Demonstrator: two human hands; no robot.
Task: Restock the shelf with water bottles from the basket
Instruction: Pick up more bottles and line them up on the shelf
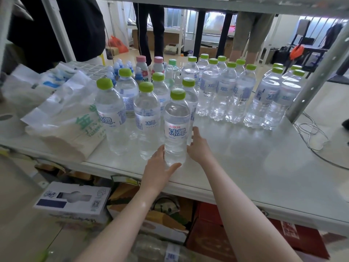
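Head camera view, looking down past two bare forearms toward a white shelf [245,167]. Below the shelf's front edge, nearest the viewer, sit a white product box [73,199] on the left and a red carton [217,229] on the right, among other cardboard boxes.

Both hands close around one water bottle [176,127] standing upright near the shelf's front edge. The left hand [159,167] cups its lower left side, thumb curling under the base. The right hand [198,146] presses against its right side, fingers spread and reaching around behind. The bottle is clear, with a green cap and a white label printed in blue.

Just behind and left of it stands a cluster of matching green-capped bottles [130,110], touching or nearly touching one another. Left of those lies a crumpled plastic bag [62,110] with green lettering. Farther back and to the right, a second group of green-capped bottles [226,87] stands in rows, and another small group [273,95] stands near a grey metal shelf post [317,72]. At the back are two pink-capped bottles [149,69] and small blue-capped bottles [118,68].

Beyond the shelf, the legs of people standing [149,31] show on a pale floor, with a dark desk and an orange bag in the room behind.
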